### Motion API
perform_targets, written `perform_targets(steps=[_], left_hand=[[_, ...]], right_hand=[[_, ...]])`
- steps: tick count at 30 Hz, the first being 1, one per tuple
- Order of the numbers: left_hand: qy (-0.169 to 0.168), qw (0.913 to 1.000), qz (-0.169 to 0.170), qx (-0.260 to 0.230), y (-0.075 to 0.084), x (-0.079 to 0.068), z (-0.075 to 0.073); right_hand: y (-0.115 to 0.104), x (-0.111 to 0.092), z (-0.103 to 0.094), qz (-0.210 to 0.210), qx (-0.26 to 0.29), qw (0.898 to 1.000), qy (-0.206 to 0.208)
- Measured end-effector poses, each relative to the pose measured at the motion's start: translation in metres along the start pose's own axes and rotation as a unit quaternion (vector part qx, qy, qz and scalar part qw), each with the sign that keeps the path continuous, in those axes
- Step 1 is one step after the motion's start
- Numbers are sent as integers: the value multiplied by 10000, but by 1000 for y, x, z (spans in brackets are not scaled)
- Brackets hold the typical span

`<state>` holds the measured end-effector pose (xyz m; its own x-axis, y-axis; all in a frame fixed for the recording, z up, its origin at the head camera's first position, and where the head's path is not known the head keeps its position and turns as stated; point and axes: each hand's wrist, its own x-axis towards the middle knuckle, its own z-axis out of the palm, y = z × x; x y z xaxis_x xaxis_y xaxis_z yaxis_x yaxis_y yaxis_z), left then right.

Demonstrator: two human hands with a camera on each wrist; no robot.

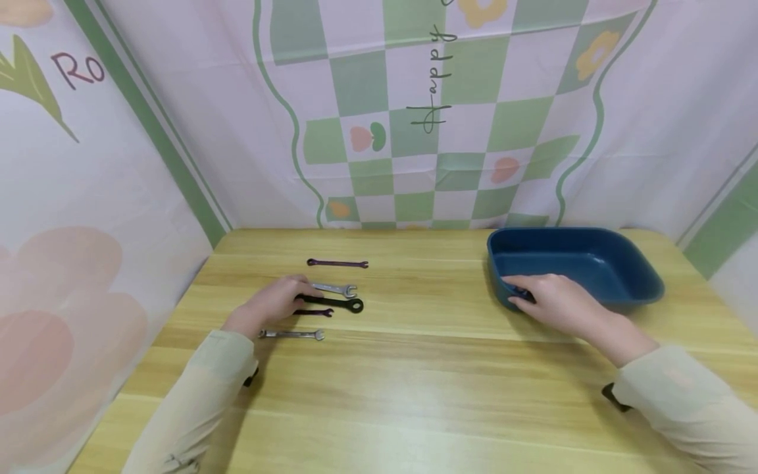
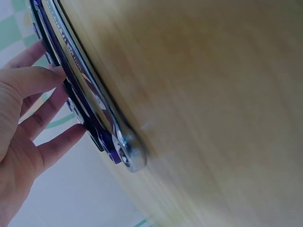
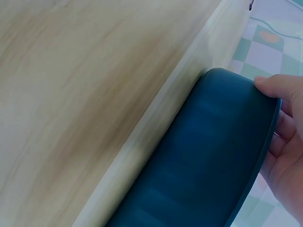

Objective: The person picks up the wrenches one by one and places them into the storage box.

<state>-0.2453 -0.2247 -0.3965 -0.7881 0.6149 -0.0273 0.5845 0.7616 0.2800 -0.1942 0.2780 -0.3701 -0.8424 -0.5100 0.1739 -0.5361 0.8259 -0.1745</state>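
Note:
My left hand (image 1: 279, 303) is at the row of wrenches on the left of the table, its thumb and fingers pinching the black ratchet wrench (image 1: 337, 302). Just behind lies a silver wrench (image 1: 337, 288), partly covered by the fingers. Nearer to me are a purple wrench (image 1: 316, 313) and another silver wrench (image 1: 293, 334); farther back is a long purple wrench (image 1: 337, 263). On the right, my right hand (image 1: 553, 299) grips the near left rim of a dark blue plastic basin (image 3: 199, 142), thumb outside and fingers over the inside.
The wood-grain table (image 1: 403, 388) spreads between the wrenches and the basin. A printed cloth (image 1: 414, 164) with green checks hangs along its back edge, and more cloth (image 1: 89, 263) hangs at the left.

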Motion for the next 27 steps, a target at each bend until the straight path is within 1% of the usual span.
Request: perform_targets(steps=[7,17,22,27], left_hand=[[-3,10000,-25,27,0,0,1],[-21,10000,-79,6,2,0,0],[-53,9999,-153,-23,3,0,-1],[-48,9999,-158,-48,4,1,-1]], right_hand=[[-5,5,4,-78,51,10000,17],[-17,12,9,-84,126,9998,85],[-22,17,10,-69,216,9997,4],[-26,19,11,-39,254,9997,-37]])
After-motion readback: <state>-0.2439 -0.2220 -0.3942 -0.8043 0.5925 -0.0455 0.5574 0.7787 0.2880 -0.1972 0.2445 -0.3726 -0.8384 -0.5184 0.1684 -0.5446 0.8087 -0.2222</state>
